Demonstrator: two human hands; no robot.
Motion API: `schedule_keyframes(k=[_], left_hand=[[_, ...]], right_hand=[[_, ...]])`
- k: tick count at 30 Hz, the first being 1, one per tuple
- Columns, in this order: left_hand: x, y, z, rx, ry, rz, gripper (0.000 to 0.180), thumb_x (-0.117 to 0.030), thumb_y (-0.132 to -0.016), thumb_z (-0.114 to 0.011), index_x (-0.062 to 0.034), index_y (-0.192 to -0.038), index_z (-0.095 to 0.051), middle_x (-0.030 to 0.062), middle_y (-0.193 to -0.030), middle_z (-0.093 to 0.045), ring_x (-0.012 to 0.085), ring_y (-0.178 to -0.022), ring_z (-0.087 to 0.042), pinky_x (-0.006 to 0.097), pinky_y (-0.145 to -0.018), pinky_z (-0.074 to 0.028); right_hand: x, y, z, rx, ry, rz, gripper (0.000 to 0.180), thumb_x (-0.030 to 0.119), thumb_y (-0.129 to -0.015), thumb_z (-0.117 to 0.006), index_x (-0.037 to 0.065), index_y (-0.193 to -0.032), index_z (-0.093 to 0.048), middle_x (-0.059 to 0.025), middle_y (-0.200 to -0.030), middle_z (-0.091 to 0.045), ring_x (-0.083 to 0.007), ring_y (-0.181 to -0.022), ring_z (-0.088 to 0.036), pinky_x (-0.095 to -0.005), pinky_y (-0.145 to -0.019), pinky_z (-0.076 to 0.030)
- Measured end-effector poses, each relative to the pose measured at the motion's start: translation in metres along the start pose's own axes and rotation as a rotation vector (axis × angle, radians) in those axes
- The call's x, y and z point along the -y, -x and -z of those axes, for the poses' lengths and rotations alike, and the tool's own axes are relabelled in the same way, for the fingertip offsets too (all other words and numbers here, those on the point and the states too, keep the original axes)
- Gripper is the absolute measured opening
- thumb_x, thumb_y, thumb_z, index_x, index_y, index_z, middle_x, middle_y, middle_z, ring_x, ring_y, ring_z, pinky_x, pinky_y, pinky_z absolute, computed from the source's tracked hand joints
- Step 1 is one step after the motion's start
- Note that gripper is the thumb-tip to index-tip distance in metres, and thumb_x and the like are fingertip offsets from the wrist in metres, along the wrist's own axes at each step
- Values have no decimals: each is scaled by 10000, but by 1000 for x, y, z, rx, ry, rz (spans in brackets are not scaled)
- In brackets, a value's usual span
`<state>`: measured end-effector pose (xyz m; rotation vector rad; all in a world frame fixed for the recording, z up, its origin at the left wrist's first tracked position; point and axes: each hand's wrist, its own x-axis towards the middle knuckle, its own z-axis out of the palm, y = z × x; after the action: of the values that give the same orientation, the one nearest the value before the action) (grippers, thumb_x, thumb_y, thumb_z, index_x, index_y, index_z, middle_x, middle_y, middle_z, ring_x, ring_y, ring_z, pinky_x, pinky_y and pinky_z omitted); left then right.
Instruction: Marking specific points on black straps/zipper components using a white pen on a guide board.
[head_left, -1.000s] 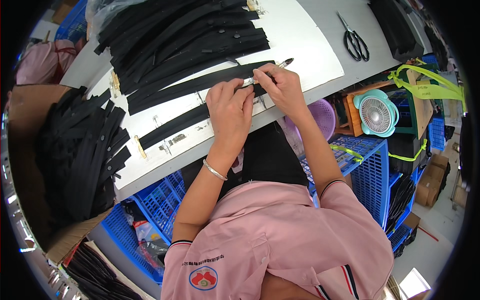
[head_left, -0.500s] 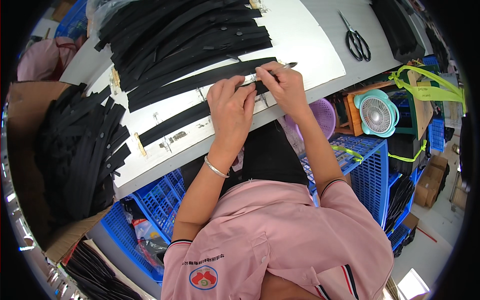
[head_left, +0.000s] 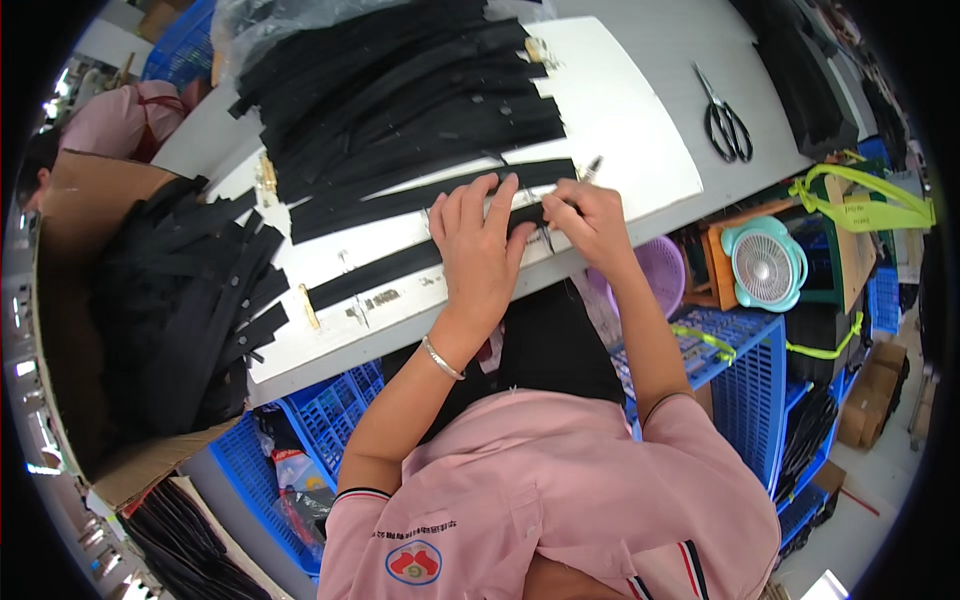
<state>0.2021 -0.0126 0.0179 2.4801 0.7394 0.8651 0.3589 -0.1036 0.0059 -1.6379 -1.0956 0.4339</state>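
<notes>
My right hand [head_left: 592, 222] is closed around a pen [head_left: 594, 168], whose end sticks up past the fingers. Its lower fingers rest at the right end of a black fabric strip [head_left: 385, 268] near the board's front edge. My left hand [head_left: 474, 245], with a silver bangle at the wrist, lies over the same strip. Its fingers are stretched out and apart, pressing down. Just behind lies a second black strip [head_left: 350, 214]. The white board [head_left: 640, 120] under them carries dark marks and bits of tape. The pen's tip is hidden by my right hand.
Many black strips [head_left: 400, 90] lie side by side farther back. Black scissors [head_left: 726, 125] rest on the grey table at the right. A cardboard box [head_left: 110, 180] full of black strips stands left. Blue crates [head_left: 745, 390], a purple basket [head_left: 660, 275] and a turquoise fan [head_left: 765, 262] are below.
My left hand's fingers have spread out and flattened on the strip. The pen in my right hand now points more upright. The whole view has shifted slightly.
</notes>
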Motion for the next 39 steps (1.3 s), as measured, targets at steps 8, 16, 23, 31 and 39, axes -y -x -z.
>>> schedule_keyframes(k=[8, 16, 23, 31, 39], left_hand=[[104, -92, -9, 61, -339, -90, 959, -604, -842, -721, -134, -1600, -367, 228, -1649, -296, 425, -1551, -201, 704, -1180, -98], [180, -219, -20, -25, -529, -129, 895, -624, -862, -681, -258, -1609, -350, 119, -1664, -336, 327, -1553, -263, 720, -1175, -114], [220, -290, -21, -195, -740, -288, 874, -437, -754, -845, -364, -1532, -454, 68, -1587, -444, 295, -1493, -352, 749, -1178, -100], [211, -282, -51, -173, -663, -120, 854, -512, -850, -777, -249, -1578, -415, 228, -1634, -323, 391, -1539, -243, 684, -1205, -119], [175, -231, -14, -217, -195, -222, 668, -425, -898, -761, -40, -1406, -560, 209, -1535, -463, 374, -1493, -342, 571, -1243, -161]], right_hand=[[6, 3, -3, -151, -150, -7, 215, 103, -961, -662, -29, -796, -705, -71, -680, -688, -118, -605, -623, -266, -581, -466], [2, 3, -4, -113, -114, -13, 204, 90, -956, -675, -24, -789, -696, -75, -683, -677, -119, -596, -611, -275, -559, -452], [2, 2, -6, -88, -112, -7, 199, 85, -952, -678, -19, -782, -690, -73, -680, -666, -134, -568, -599, -281, -537, -437], [5, -1, -10, -107, -92, 4, 160, 58, -936, -690, -34, -806, -699, -91, -675, -666, -142, -559, -599, -281, -540, -442], [5, -1, -6, -105, -179, -81, 151, 123, -983, -711, -26, -1006, -724, -54, -792, -688, -82, -696, -602, -247, -615, -457]])
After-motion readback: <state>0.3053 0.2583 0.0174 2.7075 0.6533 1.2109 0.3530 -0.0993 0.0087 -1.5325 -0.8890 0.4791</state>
